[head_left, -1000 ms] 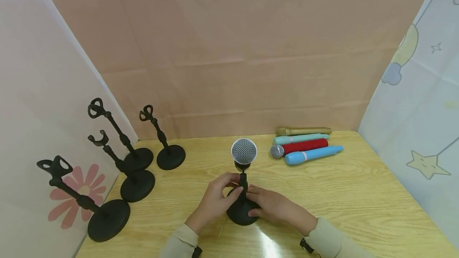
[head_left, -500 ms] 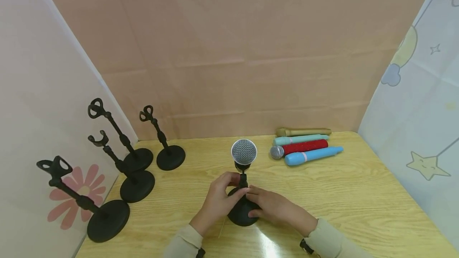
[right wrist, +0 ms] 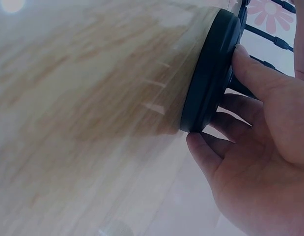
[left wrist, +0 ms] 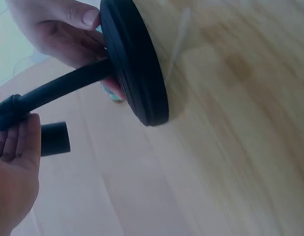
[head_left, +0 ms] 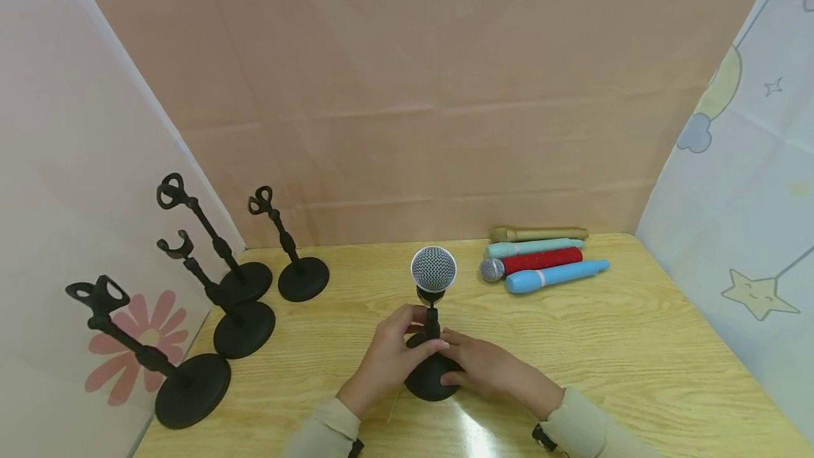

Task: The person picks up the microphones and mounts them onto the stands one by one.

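In the middle of the table, a microphone with a silver mesh head [head_left: 434, 269] sits atop a black desk microphone stand [head_left: 430, 379]. My left hand [head_left: 392, 348] curls round the stand's pole [left wrist: 68, 88] below the clip, its thumb across the front. From the other side, my right hand [head_left: 486, 367] grips the round base [right wrist: 210, 73], thumb over its top and fingers at its edge. The base rests on the table. In the left wrist view, the black end of the microphone's handle [left wrist: 56, 138] shows behind my left fingers.
Several black stands without microphones, such as the nearest stand [head_left: 191, 394], stand at the left. Back right, a gold microphone [head_left: 540, 234], a teal microphone [head_left: 534, 247], a red microphone [head_left: 543, 259] and a blue microphone [head_left: 559, 276] lie side by side. Fabric walls [head_left: 407, 126] enclose the table.
My left thumb has slid down and right across the pole, with the left hand shifting slightly right. The stand has moved very slightly right; my right hand stays at the base.
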Demonstrator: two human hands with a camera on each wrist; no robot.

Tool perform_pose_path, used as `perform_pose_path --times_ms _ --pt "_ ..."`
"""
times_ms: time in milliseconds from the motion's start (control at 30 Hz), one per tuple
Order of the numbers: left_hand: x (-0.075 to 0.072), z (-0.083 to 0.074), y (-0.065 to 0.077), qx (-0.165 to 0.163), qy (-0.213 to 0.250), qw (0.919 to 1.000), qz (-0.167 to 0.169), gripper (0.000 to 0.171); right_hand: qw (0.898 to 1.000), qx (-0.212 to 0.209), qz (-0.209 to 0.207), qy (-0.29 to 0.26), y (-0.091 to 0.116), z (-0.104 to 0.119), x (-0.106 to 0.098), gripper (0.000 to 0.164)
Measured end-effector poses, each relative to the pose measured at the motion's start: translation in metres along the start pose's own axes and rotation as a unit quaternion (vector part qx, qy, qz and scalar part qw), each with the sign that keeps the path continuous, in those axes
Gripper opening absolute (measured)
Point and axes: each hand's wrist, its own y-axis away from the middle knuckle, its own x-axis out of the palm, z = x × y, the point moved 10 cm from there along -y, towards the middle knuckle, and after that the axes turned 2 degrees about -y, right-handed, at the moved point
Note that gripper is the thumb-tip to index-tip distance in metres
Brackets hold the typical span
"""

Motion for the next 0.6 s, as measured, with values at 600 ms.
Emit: perform_pose_path --times_ms 600 --pt "0.0036 0.0005 -0.0039 0.007 0.025 0.9981 0.056 0.033 1.000 0.011 0.009 -0.008 0.0004 -0.0002 -0.0015 0.061"
